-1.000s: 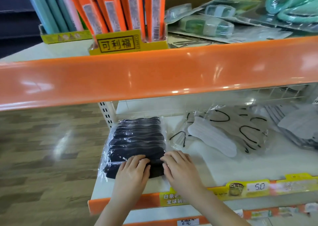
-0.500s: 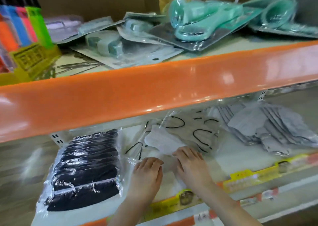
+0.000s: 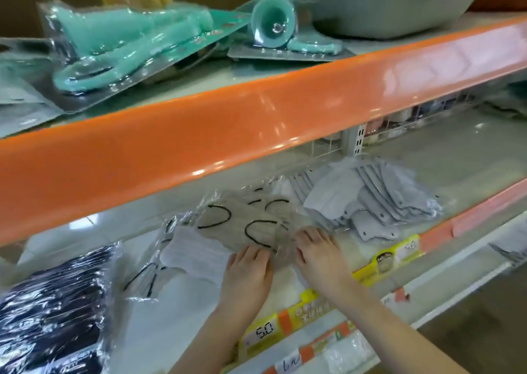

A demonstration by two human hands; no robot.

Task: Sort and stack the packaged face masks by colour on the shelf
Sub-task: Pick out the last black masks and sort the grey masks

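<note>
orange shelf edge (image 3: 256, 122) | brown wood-look floor (image 3: 470, 316) | glossy glare

Retail shop, small general-goods type. Evidence: tiered metal shelf (image 3: 445, 157) with orange front rail (image 3: 256, 117), yellow price tags (image 3: 261, 331) at 6 o'clock reading "5.0", blister-packed teal items (image 3: 122, 48) at 11 o'clock, bagged face masks (image 3: 251, 225) laid out as stock.

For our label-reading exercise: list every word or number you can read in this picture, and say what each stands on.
"5.0": yellow price tag on the shelf's front rail.
"5.0", faint: second yellow tag further right.
Handwritten white tag, lower rail: unclear.
Orange-yellow label print: too blurred.
</note>
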